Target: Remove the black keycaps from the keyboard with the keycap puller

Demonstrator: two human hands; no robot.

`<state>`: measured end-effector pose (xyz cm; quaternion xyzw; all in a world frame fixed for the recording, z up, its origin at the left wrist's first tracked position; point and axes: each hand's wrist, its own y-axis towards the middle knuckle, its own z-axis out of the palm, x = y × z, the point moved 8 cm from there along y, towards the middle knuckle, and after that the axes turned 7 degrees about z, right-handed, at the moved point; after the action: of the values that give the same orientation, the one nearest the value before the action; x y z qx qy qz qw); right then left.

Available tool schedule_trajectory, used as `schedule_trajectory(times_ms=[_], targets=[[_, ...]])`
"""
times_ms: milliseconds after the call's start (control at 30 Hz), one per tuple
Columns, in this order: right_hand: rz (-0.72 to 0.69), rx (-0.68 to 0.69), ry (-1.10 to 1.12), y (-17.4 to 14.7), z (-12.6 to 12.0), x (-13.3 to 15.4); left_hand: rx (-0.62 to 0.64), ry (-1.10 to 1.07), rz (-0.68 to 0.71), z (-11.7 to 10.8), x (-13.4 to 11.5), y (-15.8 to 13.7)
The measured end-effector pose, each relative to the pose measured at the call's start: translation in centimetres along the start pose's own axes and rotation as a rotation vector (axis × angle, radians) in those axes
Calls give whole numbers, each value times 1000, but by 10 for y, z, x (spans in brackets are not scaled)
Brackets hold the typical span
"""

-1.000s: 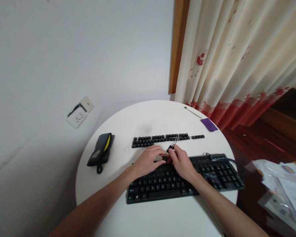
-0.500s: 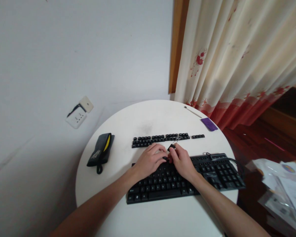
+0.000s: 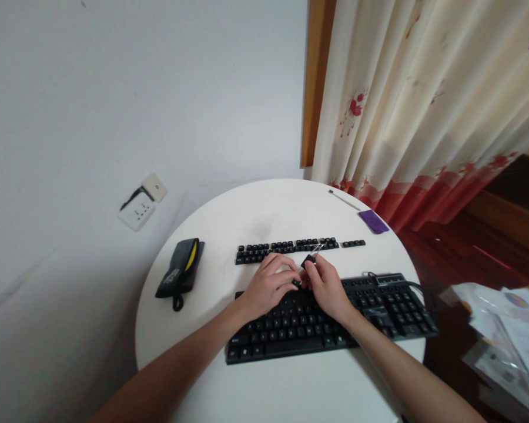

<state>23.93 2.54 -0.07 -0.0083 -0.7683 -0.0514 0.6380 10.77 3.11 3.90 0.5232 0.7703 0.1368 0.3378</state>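
Keyboard [image 3: 306, 332] and wire tool [image 3: 308, 261]

Keyboard: on surface [image 3: 291, 388]; probably rigid, best lifted by its ends.
Left hand [image 3: 268, 285]: fingers curled, grip unclear.
Right hand [image 3: 326, 288]: clamped on wire tool's black handle; wires [image 3: 318, 248] likely springy.
Beyond: loose keycaps [image 3: 254, 257], likely light, slick.

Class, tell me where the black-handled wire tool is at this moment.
In the head view, just right of centre, the black-handled wire tool is in the person's right hand, its wires pointing toward the rows of keycaps.

Left hand [image 3: 268, 286], mid-frame, hides part of keyboard [image 3: 291, 348]; dark bit [image 3: 297, 282] beside it too small to tell; curtain [image 3: 423, 88] cropped, upper right.
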Motion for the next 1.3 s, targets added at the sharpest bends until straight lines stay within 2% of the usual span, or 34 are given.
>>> schedule_trajectory(times_ms=[133, 300, 433, 533, 1300], targets=[[5, 4, 16, 0, 1, 2, -45, -64, -52, 0, 7, -2], [48, -38, 57, 2, -2, -3, -208, 63, -263, -16, 49, -8], [46, -51, 38, 2, -3, -6, -75, 227, -346, -11, 77, -12], [42, -48, 17, 2, -3, -6, -3, 295, -408, -5, 90, -16], [34, -5, -30, 0, -3, 4, -8, 455, -430, -7, 89, -10]])
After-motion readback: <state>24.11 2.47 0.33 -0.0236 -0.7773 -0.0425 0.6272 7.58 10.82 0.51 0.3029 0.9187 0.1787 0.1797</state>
